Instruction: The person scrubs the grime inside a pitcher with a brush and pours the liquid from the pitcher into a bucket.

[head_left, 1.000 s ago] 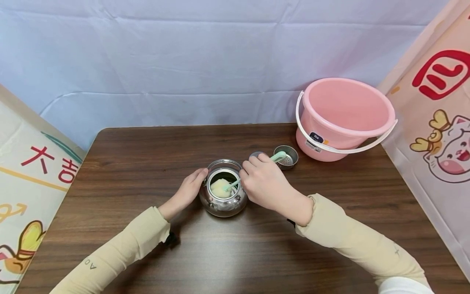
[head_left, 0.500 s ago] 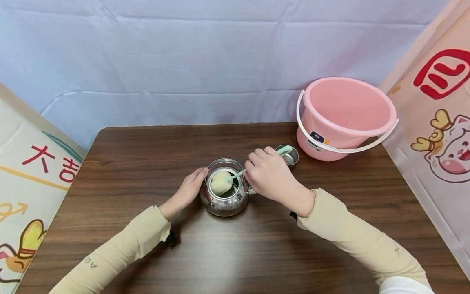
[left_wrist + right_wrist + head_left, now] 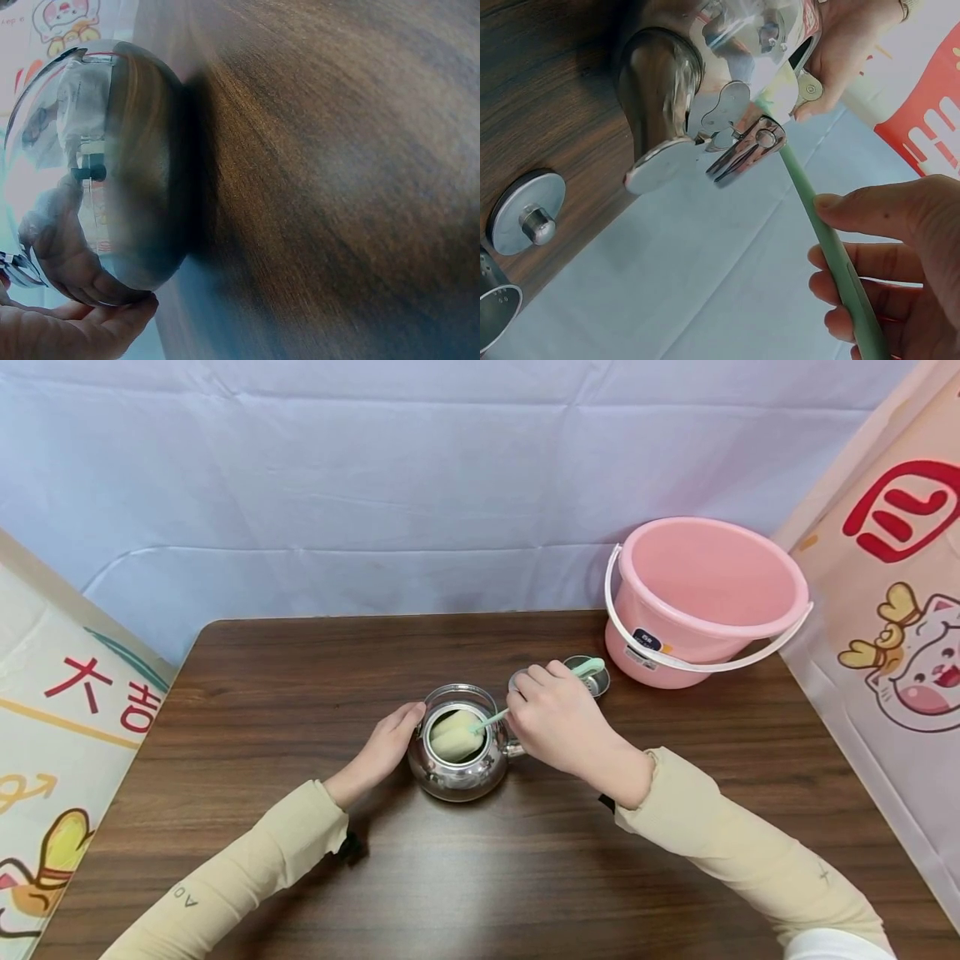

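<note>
A shiny steel teapot point(image 3: 457, 781) stands uncovered on the table, its spout toward the right. My left hand point(image 3: 384, 750) holds the pot's left side; in the left wrist view its fingers point(image 3: 124, 322) lie against the rounded belly. My right hand point(image 3: 558, 718) grips the pale green handle of a sponge brush point(image 3: 832, 255), thumb on one side and curled fingers on the other. The brush's cream sponge head point(image 3: 456, 737) sits in the pot's mouth, tilted, its lower part hidden inside. A hinged handle bracket point(image 3: 750, 150) shows beside the mouth.
Behind my right hand lie a round metal lid point(image 3: 526, 214) with a knob and a perforated metal strainer point(image 3: 600, 683). A pink bucket point(image 3: 645, 664) with a white handle stands at the back right. A pale cloth point(image 3: 360, 502) hangs beyond the table's far edge.
My right hand has moved slightly up and to the right with the brush. The sponge head has shifted about within the pot's mouth. My left hand and the pot have barely moved.
</note>
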The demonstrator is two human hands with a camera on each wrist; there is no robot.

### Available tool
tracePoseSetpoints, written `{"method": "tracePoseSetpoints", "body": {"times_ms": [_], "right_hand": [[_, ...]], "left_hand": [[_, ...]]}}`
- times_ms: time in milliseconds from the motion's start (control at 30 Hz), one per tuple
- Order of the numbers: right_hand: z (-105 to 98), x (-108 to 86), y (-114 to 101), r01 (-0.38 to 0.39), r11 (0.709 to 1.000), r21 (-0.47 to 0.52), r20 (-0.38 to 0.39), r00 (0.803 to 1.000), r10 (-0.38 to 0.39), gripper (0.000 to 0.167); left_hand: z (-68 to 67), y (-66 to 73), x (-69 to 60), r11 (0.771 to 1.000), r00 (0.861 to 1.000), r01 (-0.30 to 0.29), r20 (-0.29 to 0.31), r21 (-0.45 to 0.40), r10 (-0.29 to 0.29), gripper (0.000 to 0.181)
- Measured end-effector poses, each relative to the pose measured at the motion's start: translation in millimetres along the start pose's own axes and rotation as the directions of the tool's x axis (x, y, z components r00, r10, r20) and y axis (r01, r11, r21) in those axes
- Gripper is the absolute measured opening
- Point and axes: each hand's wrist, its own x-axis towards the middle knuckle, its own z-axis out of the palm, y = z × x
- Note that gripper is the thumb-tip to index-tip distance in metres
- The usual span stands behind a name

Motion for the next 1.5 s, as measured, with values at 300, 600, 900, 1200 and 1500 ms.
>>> {"method": "tracePoseSetpoints", "body": {"times_ms": [300, 600, 900, 1200, 1500], "right_hand": [[-4.6, -4.6, -2.5, 0.0, 1.0, -0.001, 0.012, 1.0, 0.0, 0.019], [-8.1, -6.3, -6.9, 0.008, 1.0, -0.013, 0.025, 1.0, -0.007, 0.021], [-9.7, -5.6, -13.1, 0.014, 1.0, -0.002, 0.026, 1.0, -0.014, 0.018], [-8.6, -0.9, -19.3, 0.025, 1.0, -0.008, 0.034, 0.999, -0.025, 0.018], [-4.4, 7.4, -18.6, 0.043, 0.999, -0.025, 0.016, 0.999, -0.043, 0.019]], "left_hand": [[0.2, -0.8, -0.4, 1.0, 1.0, 0.006, -0.001, -0.002, -0.006, 0.05], [0.3, -0.8, -1.1, 1.0, 1.0, 0.009, -0.008, 0.002, -0.009, 0.049], [0.6, -2.3, -0.3, 1.0, 1.0, 0.001, -0.007, 0.005, -0.001, 0.049], [0.4, -2.0, 0.3, 1.0, 1.0, -0.006, -0.003, 0.001, 0.006, 0.049], [-0.3, -0.6, 0.3, 1.0, 1.0, 0.012, 0.018, -0.007, -0.011, 0.053]]}}
